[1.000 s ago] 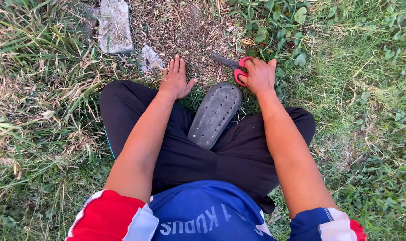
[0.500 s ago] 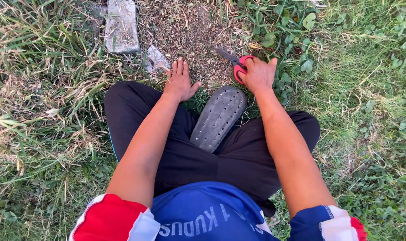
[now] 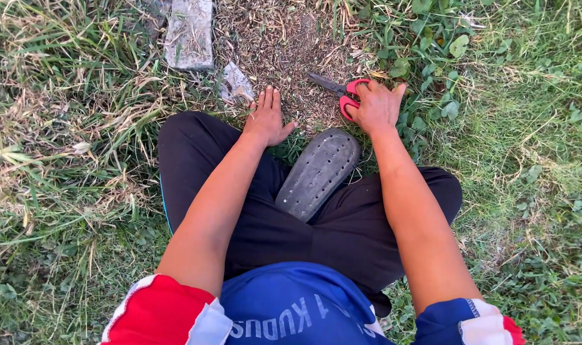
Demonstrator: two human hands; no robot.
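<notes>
Near the top middle of the frame, red-handled scissors (image 3: 343, 92) are gripped by the right hand (image 3: 377, 107) on a bare dirt patch (image 3: 291, 45). The left hand (image 3: 267, 118) is laid flat and open on the ground, holding nothing. A dark shoe sole (image 3: 318, 172) is seen lower, between both arms. Picking up seems to be the step; a firm lift is called for.

Soft, warm daylight falls evenly; shadows are faint, colours vivid, focus sharp throughout, with slight wide-angle stretching at edges.

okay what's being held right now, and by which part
The right hand grips the red-handled metal scissors by their handle loops. The left hand holds nothing, resting flat on bare ground.
</notes>
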